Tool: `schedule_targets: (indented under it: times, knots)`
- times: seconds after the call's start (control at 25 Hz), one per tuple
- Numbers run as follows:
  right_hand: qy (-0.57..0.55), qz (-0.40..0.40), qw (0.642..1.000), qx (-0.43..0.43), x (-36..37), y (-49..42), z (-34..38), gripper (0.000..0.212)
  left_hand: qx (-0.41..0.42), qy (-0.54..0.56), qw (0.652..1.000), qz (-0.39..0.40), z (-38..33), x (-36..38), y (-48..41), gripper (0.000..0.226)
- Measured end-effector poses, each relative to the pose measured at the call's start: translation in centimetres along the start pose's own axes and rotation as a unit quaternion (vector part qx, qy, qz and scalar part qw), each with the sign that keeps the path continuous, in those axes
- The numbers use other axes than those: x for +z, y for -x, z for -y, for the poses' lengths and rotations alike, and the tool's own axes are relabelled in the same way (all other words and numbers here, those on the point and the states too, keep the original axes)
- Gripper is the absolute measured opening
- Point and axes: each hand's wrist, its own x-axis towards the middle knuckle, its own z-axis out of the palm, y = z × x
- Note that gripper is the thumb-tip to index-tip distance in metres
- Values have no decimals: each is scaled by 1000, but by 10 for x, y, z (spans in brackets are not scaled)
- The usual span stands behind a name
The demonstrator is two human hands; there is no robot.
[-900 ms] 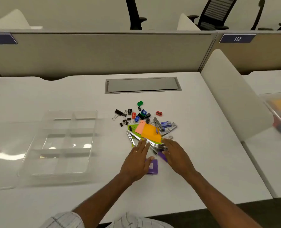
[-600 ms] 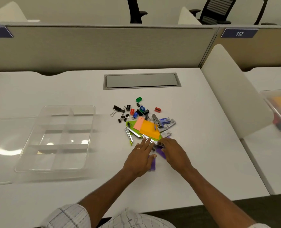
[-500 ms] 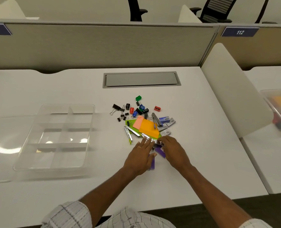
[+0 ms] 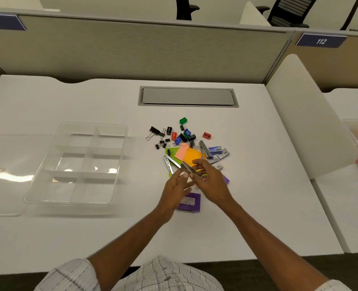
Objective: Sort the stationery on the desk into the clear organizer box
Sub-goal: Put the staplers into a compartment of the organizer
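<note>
Nearest the camera a checked sleeve is seen. Beyond it a purple box lies on the white desk, partly covered by the left hand. A slim silver metal tool is pinched between the thumb and fingers of the right hand, seemingly just above the pile. Its near end is met by the left hand's fingertips, but whether these grip it or only touch it cannot be told. A second silver tool is left lying just beside. Behind these, orange sticky notes, staple boxes, black binder clips and small sharpeners are heaped together. The clear organizer box stands well apart to the left, and nothing is seen in its compartments, so the sorting is judged barely begun, with a first pick in hand. For the next move the tool would have to be secured in one hand, carried left over the rim and set into a compartment long enough for it.
</note>
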Motion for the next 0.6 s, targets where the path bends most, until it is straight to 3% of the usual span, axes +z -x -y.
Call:
schedule_targets:
  times: [0.12,0.24,0.36,0.44,0.6]
  knots:
    - [-47,24,999,-13,18,-5,15,34,-39,110,993,-16,-8,-21,3,31]
    - [-30,12,999,-21,29,-17,17,28,-50,157,984,-69,-14,-49,6,37]
    - [71,0,997,-40,41,-36,16,28,-47,133,981,-133,-19,-73,11,40]
    - [151,29,987,-53,58,-48,16,39,-43,114,980,-157,-22,-84,19,40]
    - [309,73,946,-62,91,-61,14,55,-36,110,982,-148,-29,-104,36,37]
